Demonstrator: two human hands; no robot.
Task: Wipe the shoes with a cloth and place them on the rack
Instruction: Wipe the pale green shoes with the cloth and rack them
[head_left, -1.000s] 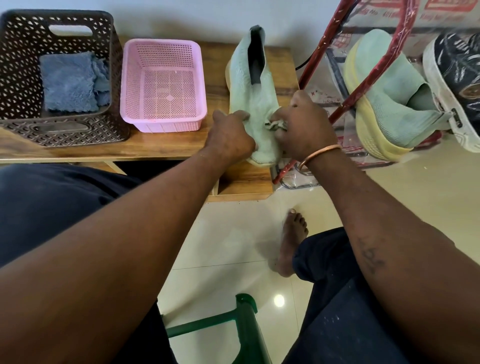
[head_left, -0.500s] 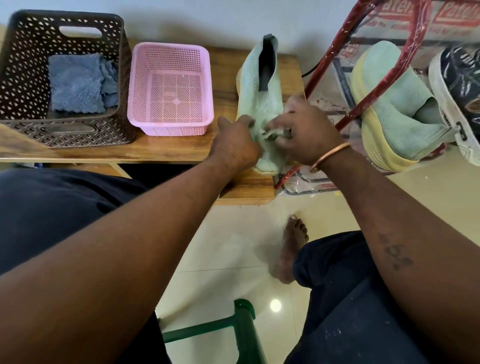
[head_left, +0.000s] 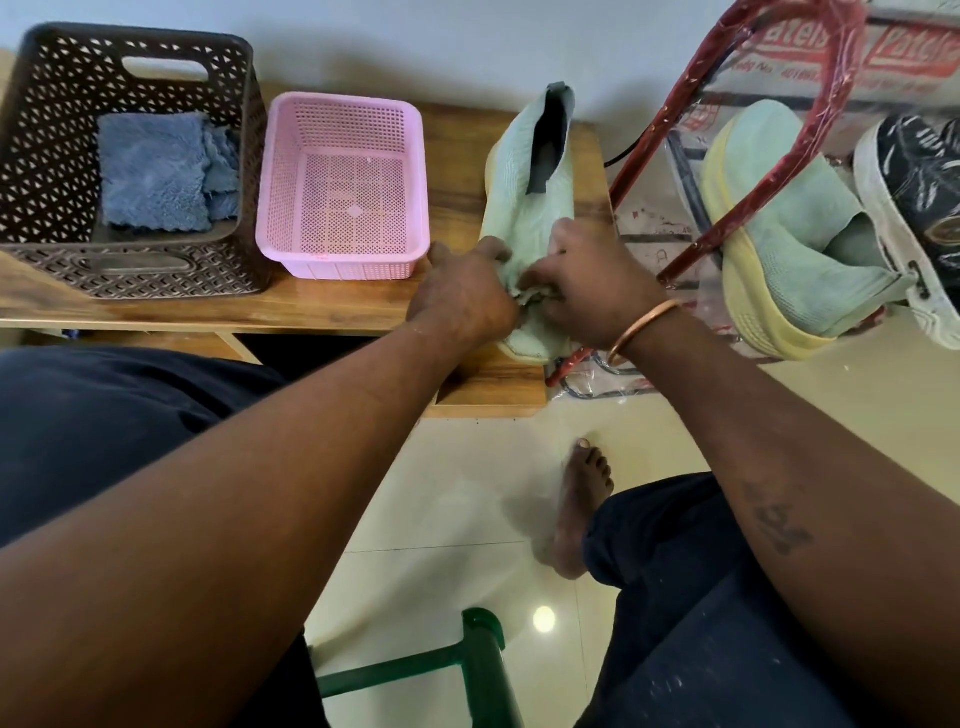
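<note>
A mint-green knit shoe with a yellow sole lies on the wooden table, toe toward me. My left hand grips its toe end from the left. My right hand pinches a small crumpled greenish cloth against the shoe's upper. The cloth is mostly hidden between my hands. The matching mint shoe sits on the red rack at the right, beside a dark patterned shoe.
A brown basket holding folded blue cloths stands at the table's left, with a pink basket next to it. My bare foot rests on the tiled floor. A green stool frame is below.
My hands have shifted slightly on the shoe's toe, the right one rubbing the cloth across the upper. The shoe stays on the table.
</note>
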